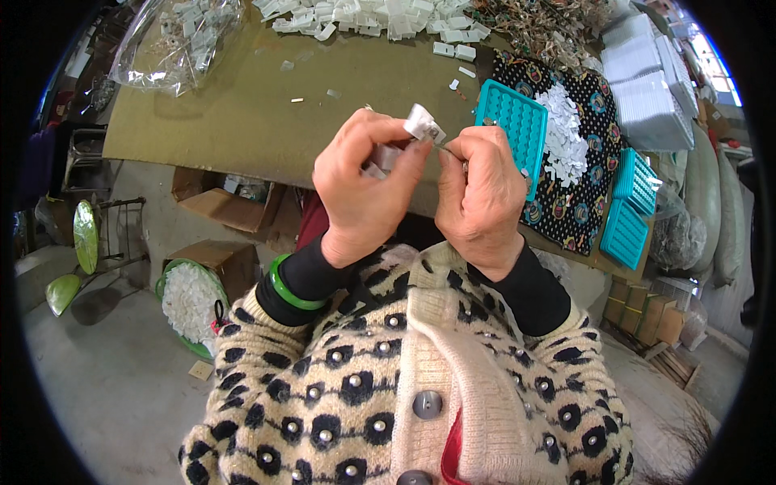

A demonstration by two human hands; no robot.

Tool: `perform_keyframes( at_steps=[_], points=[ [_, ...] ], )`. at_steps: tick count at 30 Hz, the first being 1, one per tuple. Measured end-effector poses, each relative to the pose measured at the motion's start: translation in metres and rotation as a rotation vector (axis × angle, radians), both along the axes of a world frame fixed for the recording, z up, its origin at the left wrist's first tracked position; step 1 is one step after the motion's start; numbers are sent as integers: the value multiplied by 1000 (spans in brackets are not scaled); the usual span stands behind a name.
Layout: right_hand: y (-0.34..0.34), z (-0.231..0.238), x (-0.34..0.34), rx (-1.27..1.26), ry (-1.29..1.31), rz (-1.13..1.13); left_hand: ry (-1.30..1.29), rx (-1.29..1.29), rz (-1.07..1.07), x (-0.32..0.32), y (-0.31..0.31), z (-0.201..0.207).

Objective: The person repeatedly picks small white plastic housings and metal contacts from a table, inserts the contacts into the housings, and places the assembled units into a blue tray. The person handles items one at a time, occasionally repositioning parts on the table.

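My left hand (365, 166) is closed, pinching a small white plastic housing (422, 123) between thumb and fingers above the table's near edge. More whitish pieces (381, 160) show inside its curled fingers. Close beside it, my right hand (483, 194) is closed too, its thumb and forefinger pressed together at the housing's right end. What those fingertips hold is too small to make out. Just beyond the right hand lies a teal tray (482, 103) with rows of small hollows, partly covered by the fingers. A heap of flat white pieces (563, 133) spreads along the tray's right side.
White housings (372, 14) are heaped at the table's far side, beside tangled small parts (546, 28). A clear bag (174, 48) stands far left. White trays (647, 81) are stacked right of a patterned cloth (594, 190), with teal trays (624, 234) nearer. A green basin (192, 303) sits lower left.
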State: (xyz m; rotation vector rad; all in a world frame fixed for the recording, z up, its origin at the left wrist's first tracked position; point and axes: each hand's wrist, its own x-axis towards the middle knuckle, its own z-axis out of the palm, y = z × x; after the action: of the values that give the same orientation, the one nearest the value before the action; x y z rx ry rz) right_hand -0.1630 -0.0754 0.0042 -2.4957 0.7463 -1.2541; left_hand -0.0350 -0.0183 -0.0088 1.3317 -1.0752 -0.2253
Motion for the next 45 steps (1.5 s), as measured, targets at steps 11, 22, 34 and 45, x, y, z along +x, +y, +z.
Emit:
perform_keyframes(
  at_steps=[11,22,34,45],
  points=[
    [3,-8,7,-57,-11,8,1256,196,-490,15,15,17],
    [12,10,9,413,-33,71,1269,152,-470,21,18,14],
    [5,-9,28,-120,-32,63,-204,-273,161,9,10,-6],
    [15,1,26,151,-27,41,1307,98,-407,23,22,8]
  ],
)
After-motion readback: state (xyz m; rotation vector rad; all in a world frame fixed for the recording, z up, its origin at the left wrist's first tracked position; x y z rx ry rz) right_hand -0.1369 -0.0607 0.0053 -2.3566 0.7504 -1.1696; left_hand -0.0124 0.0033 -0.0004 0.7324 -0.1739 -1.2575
